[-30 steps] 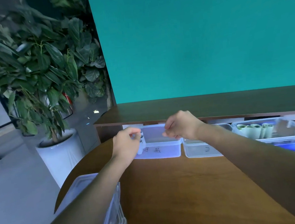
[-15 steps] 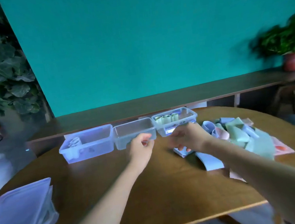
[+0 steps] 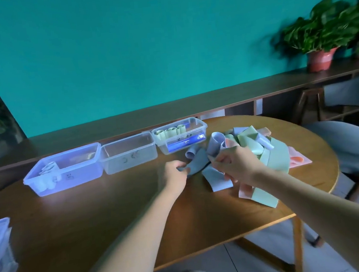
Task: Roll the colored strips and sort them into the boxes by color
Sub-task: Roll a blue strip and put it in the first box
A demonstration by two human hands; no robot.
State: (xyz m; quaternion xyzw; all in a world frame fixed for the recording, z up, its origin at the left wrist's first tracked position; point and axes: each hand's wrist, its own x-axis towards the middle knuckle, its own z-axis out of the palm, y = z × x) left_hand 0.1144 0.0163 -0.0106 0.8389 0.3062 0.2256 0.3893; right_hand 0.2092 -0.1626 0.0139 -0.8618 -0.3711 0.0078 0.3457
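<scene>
Hands' grip [image 3: 176,172] [image 3: 236,166] pinching blue strip [image 3: 196,164]

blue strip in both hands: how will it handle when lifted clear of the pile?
Probably floppy: the blue strip sags and curves between the left hand and right hand. Likely light, since fingertip pinches hold it. It may drag neighbours along, as it runs into the tangled pile. Loose ends there curl on their own, so it should roll readily.
</scene>
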